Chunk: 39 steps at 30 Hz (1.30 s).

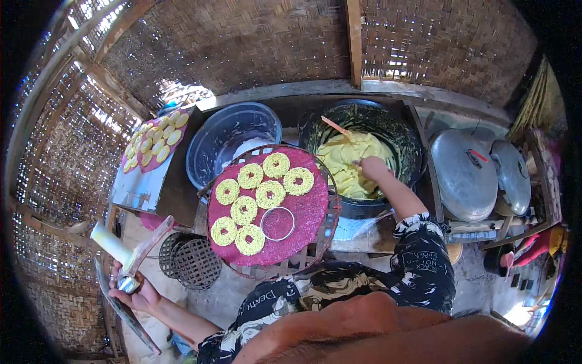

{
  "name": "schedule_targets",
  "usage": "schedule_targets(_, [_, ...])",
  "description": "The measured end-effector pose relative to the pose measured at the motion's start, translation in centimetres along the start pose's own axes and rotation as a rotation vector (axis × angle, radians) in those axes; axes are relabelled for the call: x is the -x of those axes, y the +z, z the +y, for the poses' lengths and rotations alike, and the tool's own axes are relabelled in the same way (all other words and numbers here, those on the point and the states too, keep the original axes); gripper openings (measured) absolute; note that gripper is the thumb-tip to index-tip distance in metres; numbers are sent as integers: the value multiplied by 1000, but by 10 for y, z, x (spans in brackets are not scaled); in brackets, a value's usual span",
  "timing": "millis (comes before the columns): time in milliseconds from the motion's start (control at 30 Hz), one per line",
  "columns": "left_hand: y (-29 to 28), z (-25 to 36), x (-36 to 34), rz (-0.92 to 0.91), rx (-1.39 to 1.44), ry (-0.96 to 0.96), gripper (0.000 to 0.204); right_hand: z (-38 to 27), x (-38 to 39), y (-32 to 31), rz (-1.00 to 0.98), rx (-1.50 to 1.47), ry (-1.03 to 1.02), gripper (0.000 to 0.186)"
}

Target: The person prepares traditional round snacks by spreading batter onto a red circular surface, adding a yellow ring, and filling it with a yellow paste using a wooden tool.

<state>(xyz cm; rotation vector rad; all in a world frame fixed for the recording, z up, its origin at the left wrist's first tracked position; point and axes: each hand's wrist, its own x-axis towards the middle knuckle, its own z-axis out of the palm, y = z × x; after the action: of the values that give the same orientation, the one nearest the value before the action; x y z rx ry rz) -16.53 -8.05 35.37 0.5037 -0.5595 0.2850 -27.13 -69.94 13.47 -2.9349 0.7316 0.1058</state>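
Note:
At the lower left my left hand (138,293) is closed round a hand press (129,283) with a shiny metal cylinder and pale wooden parts that stick up. My right hand (374,170) reaches into a large black tub (407,136) and grips at the soft yellow dough (345,156), its fingers partly hidden. A wooden spatula (335,125) leans in the dough. Between my hands, a round woven tray (332,224) lined with a magenta sheet (306,242) bears several yellow dough rings (270,194). A thin metal hoop (293,225) lies flat among them.
Behind the tray stands a blue-grey basin (200,142) with white stuff inside. More pale rounds (160,145) lie on a pink sheet at far left. Lidded metal pots (464,182) stand at right. Stacked dark baskets (194,264) sit below the tray. Woven walls (242,48) enclose the space.

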Motion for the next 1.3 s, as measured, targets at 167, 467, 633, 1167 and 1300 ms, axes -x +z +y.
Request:
schedule_targets(167, [11, -19, -18, -142, 48, -86, 16, 11, 27, -35, -116, -180, 150, 48])
schedule_targets(467, [-1, 1, -36, -272, -741, -33, 47, -41, 104, -182, -10, -1060, -252, 42])
schedule_targets(633, [54, -60, -41, -685, -1028, -461, 37, -142, 112, -202, -322, -1169, -521, 44])
schedule_targets(1167, [29, -106, -23, -980, -1523, -363, 43, -332, 164, -263, 1040, 562, -1238, 27])
schedule_targets(1300, [3, -107, -30, -930, -1418, -298, 33, -325, 169, -255, 1102, 641, -1298, 26])
